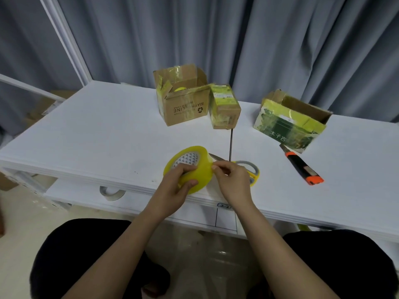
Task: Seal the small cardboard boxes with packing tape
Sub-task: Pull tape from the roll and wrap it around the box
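Note:
My left hand (180, 180) grips a yellow roll of packing tape (198, 160) just above the table's front edge, fingers in its core and thumb on the outer face. My right hand (232, 180) touches the roll's right rim with thumb and forefinger pinched at the tape. Three cardboard boxes stand at the back: a brown open box (185, 104) with its flaps up, a small shut box (224, 106) wrapped in yellow tape beside it, and a green printed box (289, 124) with open flaps to the right.
Yellow-handled scissors (252, 171) lie under my right hand. An orange and black utility knife (302, 165) lies right of them. A white tape roll (112, 192) sits on the shelf below the white table (97, 137). Grey curtains hang behind.

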